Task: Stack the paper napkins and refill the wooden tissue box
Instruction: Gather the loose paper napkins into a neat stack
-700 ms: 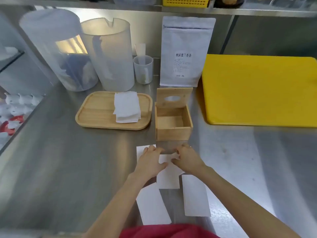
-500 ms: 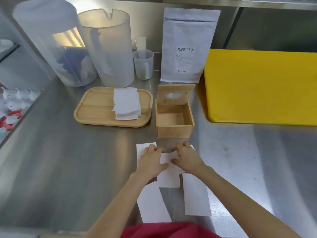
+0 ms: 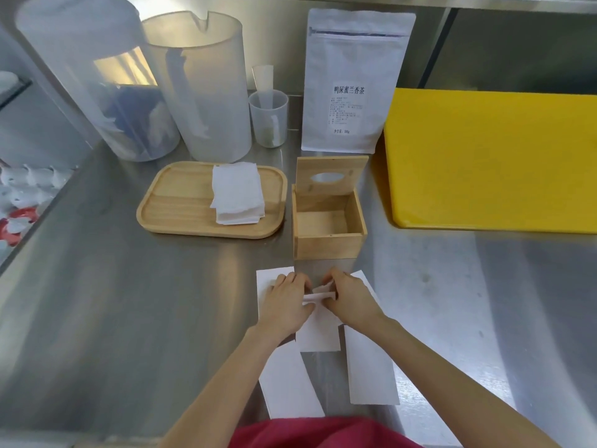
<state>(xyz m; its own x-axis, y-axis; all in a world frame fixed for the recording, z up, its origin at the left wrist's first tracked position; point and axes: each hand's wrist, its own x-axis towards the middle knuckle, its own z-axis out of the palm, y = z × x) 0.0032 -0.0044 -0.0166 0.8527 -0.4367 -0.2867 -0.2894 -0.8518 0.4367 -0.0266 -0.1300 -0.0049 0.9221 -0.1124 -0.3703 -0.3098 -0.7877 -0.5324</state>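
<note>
Both your hands, left (image 3: 286,300) and right (image 3: 350,297), have a narrow pinch grip on one napkin (image 3: 318,331), just in front of the box (image 3: 328,218). The box sits open and empty straight ahead, equally near either hand; the napkin's long axis points at it.

Stainless steel counter (image 3: 97,302) everywhere, pretty scuffed, with soft glare coming off it on the right. The back wall (image 3: 277,43) is steel too, and there's a shelf edge (image 3: 484,0) running across the top. Against the wall sit two big frosted plastic jugs (image 3: 200,92), a small measuring cup (image 3: 268,121) and a white pouch (image 3: 355,85) with Chinese print. A yellow cutting board (image 3: 491,160) fills the right side. Off the left edge of the counter there's a lower area with white and red bits (image 3: 19,202), too blurry to make out. Light is even and diffuse.
</note>
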